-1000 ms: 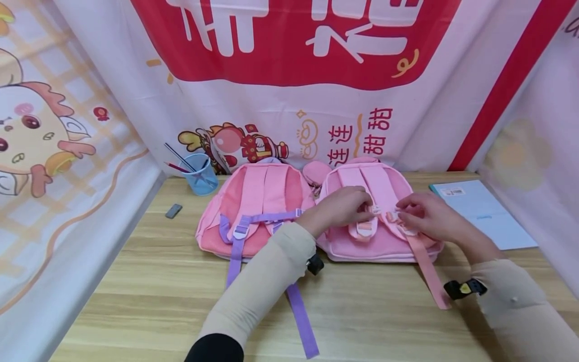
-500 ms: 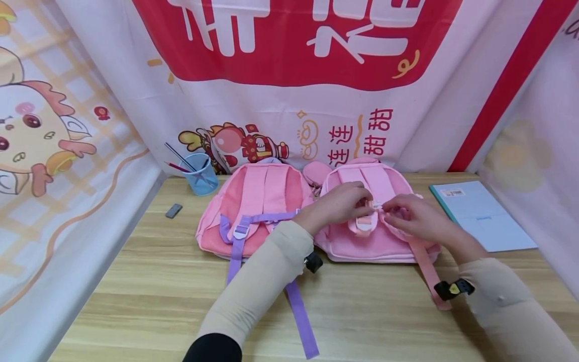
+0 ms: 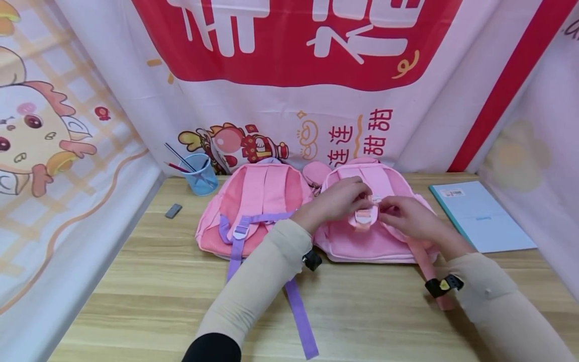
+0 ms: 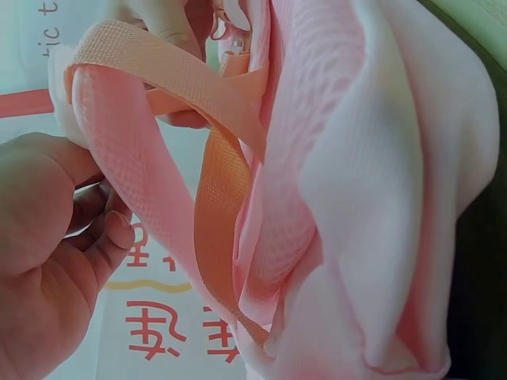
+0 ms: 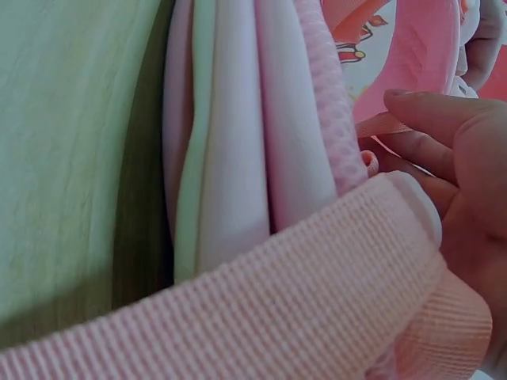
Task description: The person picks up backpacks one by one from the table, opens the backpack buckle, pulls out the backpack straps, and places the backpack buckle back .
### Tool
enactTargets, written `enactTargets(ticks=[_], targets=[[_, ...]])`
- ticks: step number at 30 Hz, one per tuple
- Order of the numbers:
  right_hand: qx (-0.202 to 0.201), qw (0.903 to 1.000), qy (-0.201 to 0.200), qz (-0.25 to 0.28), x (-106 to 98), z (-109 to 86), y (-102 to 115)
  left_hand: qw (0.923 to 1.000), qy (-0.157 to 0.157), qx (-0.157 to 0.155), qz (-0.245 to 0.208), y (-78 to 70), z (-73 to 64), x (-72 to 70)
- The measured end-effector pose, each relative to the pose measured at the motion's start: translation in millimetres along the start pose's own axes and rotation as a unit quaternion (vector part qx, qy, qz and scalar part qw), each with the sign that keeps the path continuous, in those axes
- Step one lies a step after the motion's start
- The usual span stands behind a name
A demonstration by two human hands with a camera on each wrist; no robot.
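Two pink backpacks lie side by side with their shoulder straps facing up. Both hands work at the right backpack point(image 3: 344, 249). My left hand point(image 3: 345, 200) pinches one side of a white plastic strap buckle point(image 3: 376, 199). Close against it, my right hand point(image 3: 404, 217) pinches the strap's other end, thumb and fingertips together; the fingers partly hide the buckle. Just below hangs a padded shoulder strap with a white adjuster point(image 3: 363, 216). Orange webbing point(image 4: 174, 79) loops past the left hand in the left wrist view. Ribbed orange webbing point(image 5: 238, 309) crosses below the right hand in the right wrist view.
The left backpack point(image 3: 217, 236) has purple webbing point(image 3: 300, 317) trailing toward the front of the wooden table point(image 3: 149, 301). A blue pen cup point(image 3: 202, 178) and small grey block point(image 3: 174, 210) stand left. A light blue notebook point(image 3: 486, 216) lies at right.
My right hand has moved left toward the left hand, closing the gap between the strap ends. The left hand has barely shifted.
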State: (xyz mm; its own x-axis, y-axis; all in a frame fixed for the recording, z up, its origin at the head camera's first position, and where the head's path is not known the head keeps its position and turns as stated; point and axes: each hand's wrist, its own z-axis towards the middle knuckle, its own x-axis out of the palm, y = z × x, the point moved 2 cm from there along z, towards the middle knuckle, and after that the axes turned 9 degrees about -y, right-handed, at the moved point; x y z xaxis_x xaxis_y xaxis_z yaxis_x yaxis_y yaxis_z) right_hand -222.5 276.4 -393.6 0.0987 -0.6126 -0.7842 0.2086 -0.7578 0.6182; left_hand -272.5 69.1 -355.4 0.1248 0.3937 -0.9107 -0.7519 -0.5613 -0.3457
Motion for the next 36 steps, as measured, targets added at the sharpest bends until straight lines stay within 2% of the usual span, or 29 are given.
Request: enactTargets(ticks=[4, 16, 23, 36], targets=[[0.019, 0.9997, 0.004, 0.015, -1, -0.1, 0, 0.9999, -0.005, -0.007, -0.005, 0.0, -0.8, -2.0], [0.024, 0.9992, -0.008, 0.030, -2, -1.4, 0, 0.9999, -0.009, -0.009, -0.001, 0.4, 0.2, -1.4], [0.033, 0.9979, -0.036, 0.042, -6, -4.7, -2, 0.9997, -0.026, 0.001, -0.001, 1.1, 1.2, -4.0], [0.088, 0.9850, -0.082, 0.124, -18, -12.6, 1, 0.9992, -0.038, -0.002, -0.009, 3.9, 1.9, -1.6]])
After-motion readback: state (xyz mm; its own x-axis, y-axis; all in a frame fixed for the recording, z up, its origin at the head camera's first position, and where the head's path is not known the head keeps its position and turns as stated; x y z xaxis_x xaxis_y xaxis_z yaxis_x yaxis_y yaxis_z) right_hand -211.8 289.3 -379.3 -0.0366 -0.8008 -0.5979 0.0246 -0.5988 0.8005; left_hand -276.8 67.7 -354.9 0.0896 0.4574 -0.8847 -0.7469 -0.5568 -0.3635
